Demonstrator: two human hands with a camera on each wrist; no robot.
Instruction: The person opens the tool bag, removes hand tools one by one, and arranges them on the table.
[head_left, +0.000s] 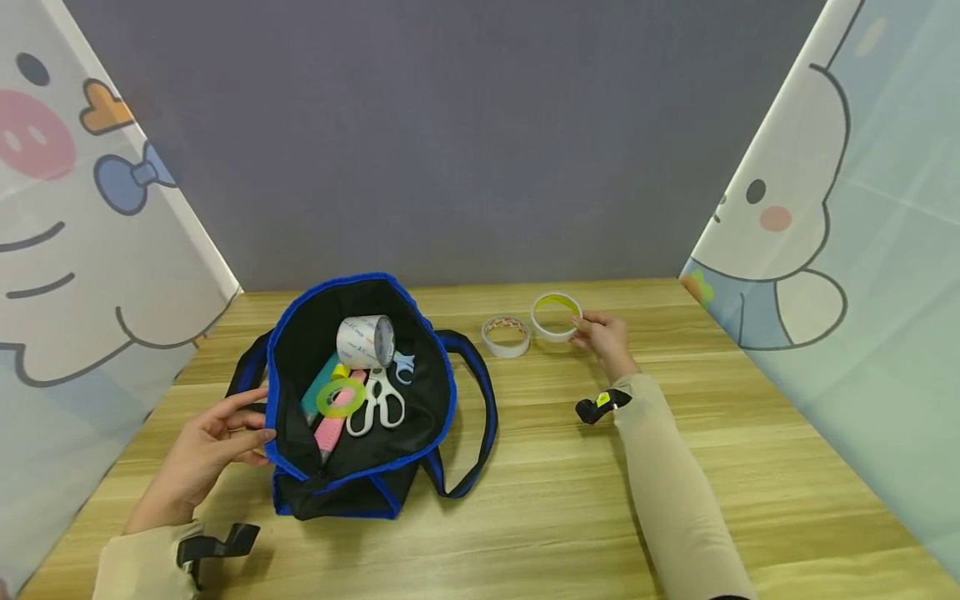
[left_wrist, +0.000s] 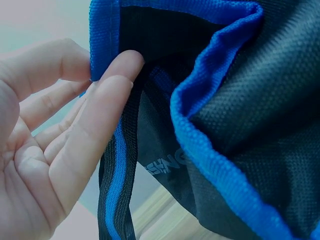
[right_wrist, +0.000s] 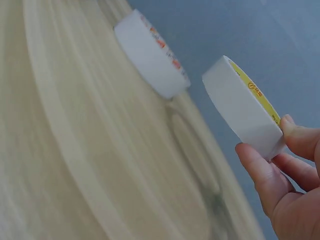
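Gaping black bag; tape, scissors inside

beige long sleeves; black wrist straps; yellow-green patch on right one.

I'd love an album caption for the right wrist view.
A right hand pinches a yellow-lined tape roll near a second roll on the table.

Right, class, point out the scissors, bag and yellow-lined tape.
Scissors (head_left: 378, 380): head view, where the handles meet.
Bag (head_left: 425, 402): head view, bare inner wall.
Yellow-lined tape (right_wrist: 242, 109): right wrist view, white outer side.
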